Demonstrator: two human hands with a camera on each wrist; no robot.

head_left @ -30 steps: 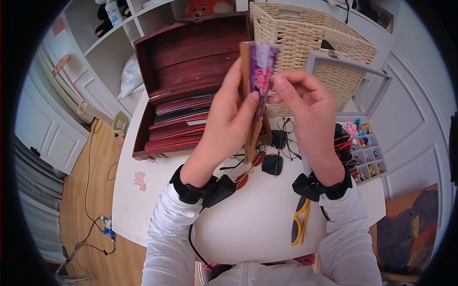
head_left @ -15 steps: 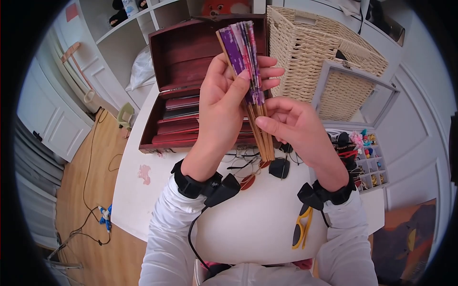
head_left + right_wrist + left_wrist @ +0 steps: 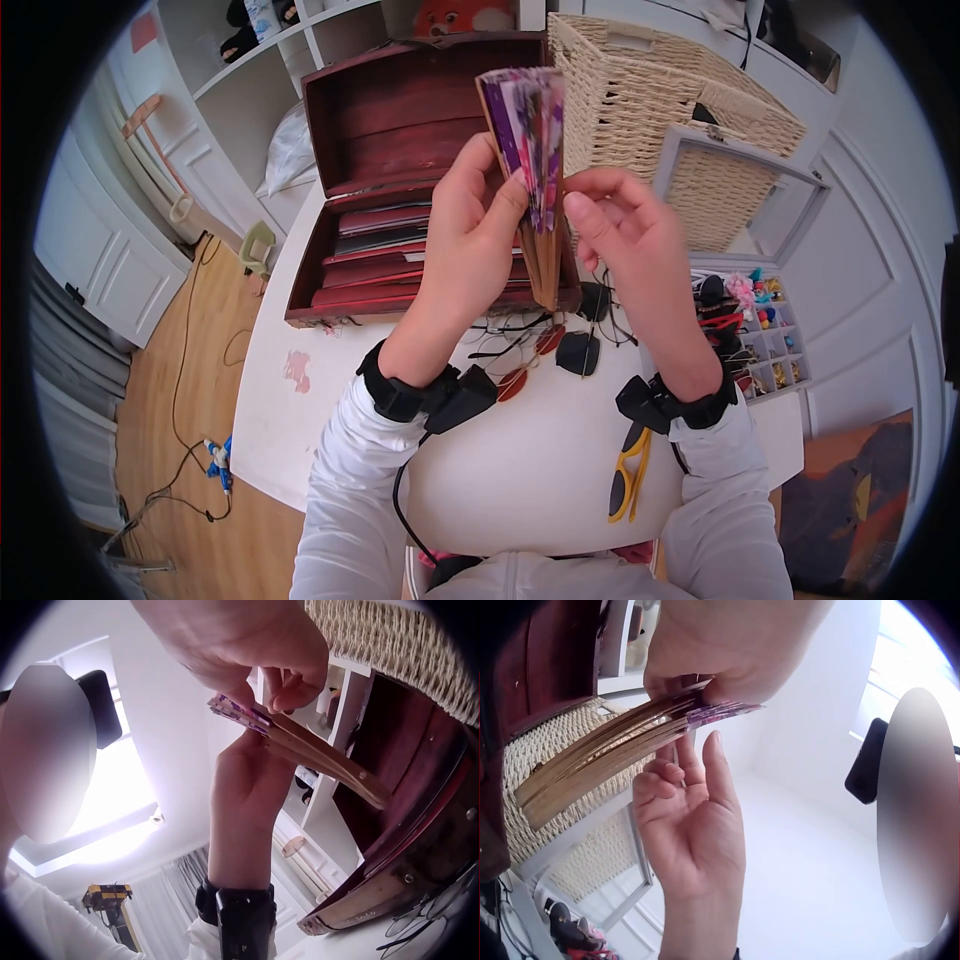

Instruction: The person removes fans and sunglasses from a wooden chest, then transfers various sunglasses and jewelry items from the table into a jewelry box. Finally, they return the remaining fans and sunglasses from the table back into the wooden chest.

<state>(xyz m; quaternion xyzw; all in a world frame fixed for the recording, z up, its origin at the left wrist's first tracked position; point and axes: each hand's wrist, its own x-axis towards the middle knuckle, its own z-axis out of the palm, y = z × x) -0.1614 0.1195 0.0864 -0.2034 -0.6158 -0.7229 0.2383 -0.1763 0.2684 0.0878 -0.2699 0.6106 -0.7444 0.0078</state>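
Observation:
A folded fan with purple floral leaf and wooden ribs (image 3: 541,140) stands nearly upright above the table, ribs down. My left hand (image 3: 468,230) grips it around the middle, thumb across the leaf. On its other side my right hand (image 3: 630,225) has its fingers bent close by the fan's edge. In the left wrist view the right hand (image 3: 694,825) lies just under the fan (image 3: 592,765), its fingers partly spread and gripping nothing. The right wrist view shows the fan's outer wooden rib (image 3: 330,757) with the left hand (image 3: 251,776) behind it.
Behind the hands an open dark red chest (image 3: 400,120) holds red and black folded items. Several glasses (image 3: 577,353) lie below the fan, yellow sunglasses (image 3: 628,475) near the front. A wicker basket (image 3: 590,110), a framed lid (image 3: 815,215) and a compartment tray (image 3: 785,345) stand at right.
My left hand has turned the fan more upright since half a second ago, and its folds look looser. My right hand has moved from the ribs up to the fan's right edge.

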